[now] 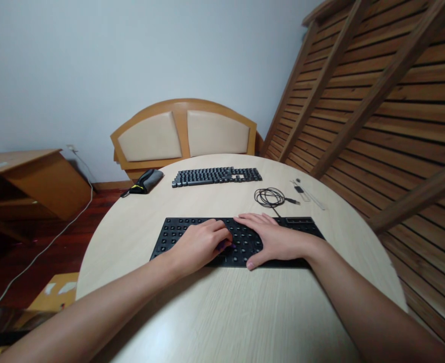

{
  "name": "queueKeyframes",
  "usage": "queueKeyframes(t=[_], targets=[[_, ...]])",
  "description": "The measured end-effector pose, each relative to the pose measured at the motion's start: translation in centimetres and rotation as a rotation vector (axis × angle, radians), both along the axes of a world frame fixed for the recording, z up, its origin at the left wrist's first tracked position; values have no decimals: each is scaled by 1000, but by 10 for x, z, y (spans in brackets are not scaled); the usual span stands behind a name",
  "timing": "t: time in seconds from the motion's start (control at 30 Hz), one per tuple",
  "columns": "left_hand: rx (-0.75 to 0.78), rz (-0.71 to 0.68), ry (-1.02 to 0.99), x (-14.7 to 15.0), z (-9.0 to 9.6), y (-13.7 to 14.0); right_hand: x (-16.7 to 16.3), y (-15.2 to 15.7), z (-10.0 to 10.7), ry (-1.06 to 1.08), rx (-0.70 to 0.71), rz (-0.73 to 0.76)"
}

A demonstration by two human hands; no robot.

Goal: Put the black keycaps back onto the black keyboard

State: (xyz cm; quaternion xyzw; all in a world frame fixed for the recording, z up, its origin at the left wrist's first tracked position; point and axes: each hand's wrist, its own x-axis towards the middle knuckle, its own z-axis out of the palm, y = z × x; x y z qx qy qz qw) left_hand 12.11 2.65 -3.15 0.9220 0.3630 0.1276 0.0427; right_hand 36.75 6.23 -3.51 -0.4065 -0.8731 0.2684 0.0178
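A black keyboard (245, 261) with its keycaps off lies across the table before me, bare switches showing in rows. My left hand (201, 242) is over its middle, fingers curled together and pointing down at the switches. A bit of purple shows under those fingers; what they pinch is too small and hidden to make out. My right hand (273, 239) lies spread across the keyboard's right half, thumb at the near edge and fingers at the far edge. Farther back, the black keycaps (207, 176) are laid out in keyboard order.
A coiled black USB cable (269, 197) runs from the keyboard's back edge. Small thin metal tools (301, 190) lie right of it. A dark pouch (148, 180) sits at the table's left rim. Behind the round table (192, 312) stands a padded headboard (218, 132); slatted wood (388, 101) leans at right.
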Motion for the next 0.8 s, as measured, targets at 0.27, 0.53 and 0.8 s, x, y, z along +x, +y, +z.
queueKeyframes(t=[0.27,0.53,0.8], targets=[[13,-32,32,15,-4,5,-1,-1,1,-6,-18,-9],[-47,-62,86,3,7,8,-2,-1,3,-20,-28,-6],[5,4,-52,23,5,6,2,2,-5,29,12,24]])
